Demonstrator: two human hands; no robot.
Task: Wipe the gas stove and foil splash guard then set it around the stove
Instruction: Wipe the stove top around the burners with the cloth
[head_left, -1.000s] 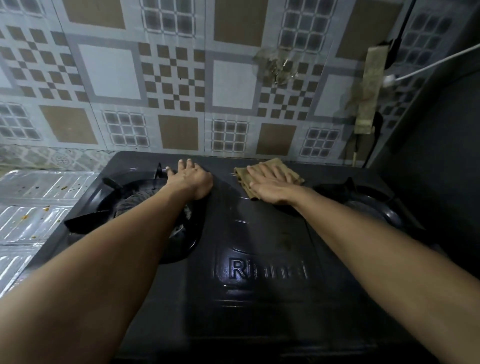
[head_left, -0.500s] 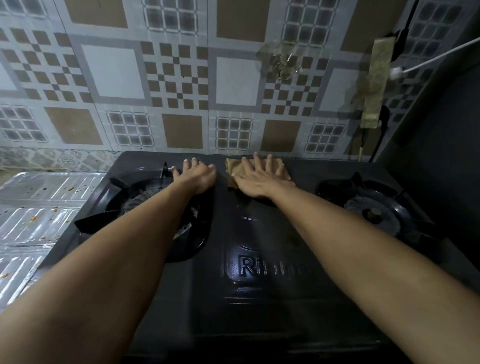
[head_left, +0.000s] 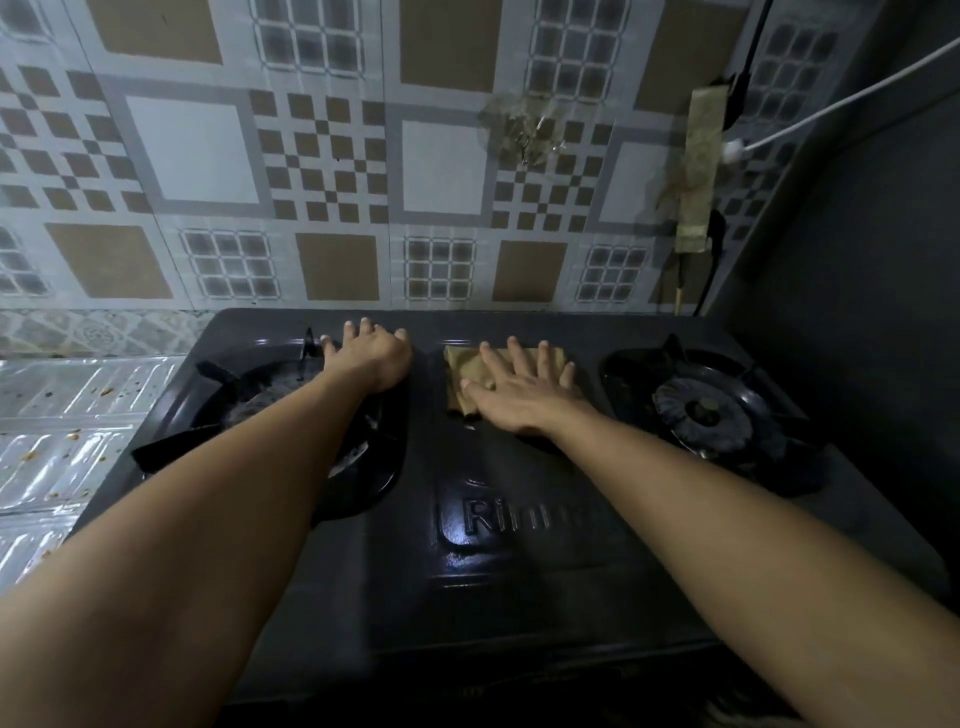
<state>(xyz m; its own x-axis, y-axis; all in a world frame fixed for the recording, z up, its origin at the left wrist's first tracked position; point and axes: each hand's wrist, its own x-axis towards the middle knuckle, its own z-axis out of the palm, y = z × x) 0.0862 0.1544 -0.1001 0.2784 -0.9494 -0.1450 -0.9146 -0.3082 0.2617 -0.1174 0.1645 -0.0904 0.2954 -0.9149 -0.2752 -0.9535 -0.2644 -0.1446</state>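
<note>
Tan folded cloth on glossy black stove

the counter itself is almost wholly covered. a black two-burner gas stove sits on it, its back edge close to the tiled wall. just left of the stove, a food-speckled foil splash guard lies flat on the same surface.

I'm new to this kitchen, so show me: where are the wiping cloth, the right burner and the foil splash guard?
cloth (head_left: 460, 366): head view, bare left part.
right burner (head_left: 701, 413): head view, centre cap.
foil splash guard (head_left: 67, 415): head view, spattered panel lying flat.
</note>
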